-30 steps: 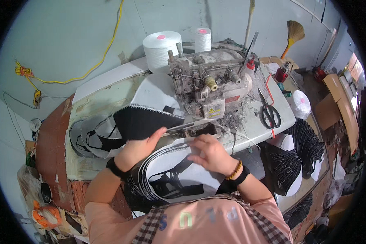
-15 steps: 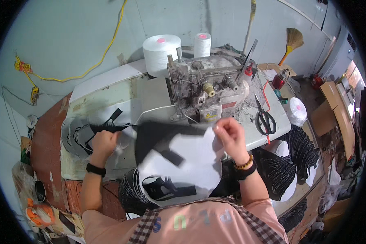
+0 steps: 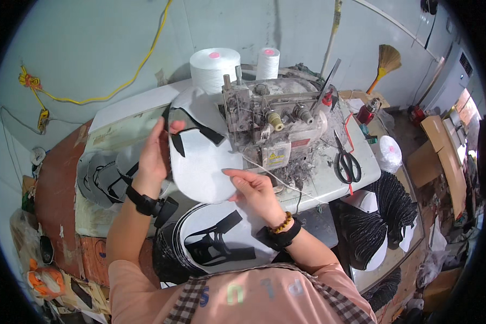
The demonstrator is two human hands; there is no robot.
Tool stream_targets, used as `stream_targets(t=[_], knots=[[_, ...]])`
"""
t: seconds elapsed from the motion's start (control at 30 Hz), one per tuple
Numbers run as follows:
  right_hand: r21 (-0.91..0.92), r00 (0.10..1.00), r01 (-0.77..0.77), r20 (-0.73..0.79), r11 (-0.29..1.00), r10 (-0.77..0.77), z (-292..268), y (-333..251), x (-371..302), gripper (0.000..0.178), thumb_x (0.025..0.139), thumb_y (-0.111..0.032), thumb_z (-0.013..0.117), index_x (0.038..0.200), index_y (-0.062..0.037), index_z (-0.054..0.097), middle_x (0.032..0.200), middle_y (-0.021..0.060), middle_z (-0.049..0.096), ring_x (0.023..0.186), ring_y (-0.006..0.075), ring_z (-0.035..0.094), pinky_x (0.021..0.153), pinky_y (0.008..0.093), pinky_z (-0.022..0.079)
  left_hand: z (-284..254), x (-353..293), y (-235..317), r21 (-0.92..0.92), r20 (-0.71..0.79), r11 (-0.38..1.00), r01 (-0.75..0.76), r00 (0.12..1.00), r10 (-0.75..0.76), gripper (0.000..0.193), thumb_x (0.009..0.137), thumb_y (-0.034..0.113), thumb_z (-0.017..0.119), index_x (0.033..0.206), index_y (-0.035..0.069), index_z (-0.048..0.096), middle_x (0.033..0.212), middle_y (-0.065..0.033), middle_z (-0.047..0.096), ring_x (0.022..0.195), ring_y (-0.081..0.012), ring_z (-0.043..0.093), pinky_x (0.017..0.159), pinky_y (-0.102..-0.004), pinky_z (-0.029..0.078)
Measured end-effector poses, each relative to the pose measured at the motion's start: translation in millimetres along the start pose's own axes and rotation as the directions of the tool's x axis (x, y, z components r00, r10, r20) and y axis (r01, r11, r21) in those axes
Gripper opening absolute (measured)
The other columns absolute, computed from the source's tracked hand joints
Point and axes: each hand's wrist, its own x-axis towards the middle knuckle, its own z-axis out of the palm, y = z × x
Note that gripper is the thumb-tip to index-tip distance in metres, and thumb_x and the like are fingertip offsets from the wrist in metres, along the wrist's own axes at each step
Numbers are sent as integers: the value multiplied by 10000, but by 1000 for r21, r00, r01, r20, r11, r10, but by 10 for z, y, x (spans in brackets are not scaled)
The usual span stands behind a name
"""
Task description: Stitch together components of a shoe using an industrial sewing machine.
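Observation:
A flat, rounded white fabric piece with black trim (image 3: 202, 167) is held up just left of the overlock sewing machine (image 3: 278, 121). My left hand (image 3: 155, 148) grips its left edge, the fingers partly hidden behind it. At its lower right edge, my right hand (image 3: 254, 191) pinches the border between thumb and fingers. A white thread (image 3: 286, 181) runs from the machine past my right hand. Below, over my lap, lies a thick stack of similar white and black pieces (image 3: 264, 235). More grey and black pieces (image 3: 100, 175) lie on the table's left side.
Two white thread cones (image 3: 215, 69) stand behind the machine. Black-handled scissors (image 3: 348, 166) lie at its right on the table (image 3: 329, 190). Bundles of black-edged pieces (image 3: 366, 229) sit on a lower surface to the right. A yellow cord (image 3: 124, 92) hangs along the wall.
The white piece has moved up and away from me, beside the machine. My left hand has come over from the left pieces to its edge; my right hand has moved left and nearer me.

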Motion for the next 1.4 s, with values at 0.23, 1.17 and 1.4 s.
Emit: stream_targets(t=[0.23, 1.17, 1.4], knots=[[131, 994, -33, 112, 991, 18, 3, -22, 67, 309, 1018, -131, 531, 1301, -37, 613, 846, 23, 699, 729, 53, 623, 651, 181, 463, -732, -505, 123, -291, -93, 935, 204, 966, -240, 257, 995, 303, 563, 1022, 56, 631, 814, -85, 665, 847, -199, 634, 845, -349, 498], [-598, 827, 496, 103, 630, -553, 115, -183, -346, 194, 896, -88, 645, 1084, -59, 688, 739, 154, 641, 635, 322, 638, 597, 367, 510, 382, -1087, -16, 550, 364, 833, -64, 915, -171, 427, 1023, 286, 490, 1323, -6, 404, 1423, -223, 470, 1236, -286, 546, 1002, -466, 478], [-660, 827, 476, 111, 581, -551, -45, -147, -267, 400, 792, 27, 611, 1175, -69, 673, 899, 178, 694, 751, 321, 680, 686, 358, 542, 271, -827, -173, 163, 493, 971, 173, 838, -233, 645, 1013, 540, 390, 1447, 63, 383, 1438, -232, 456, 1322, -333, 465, 1056, -489, 430]])
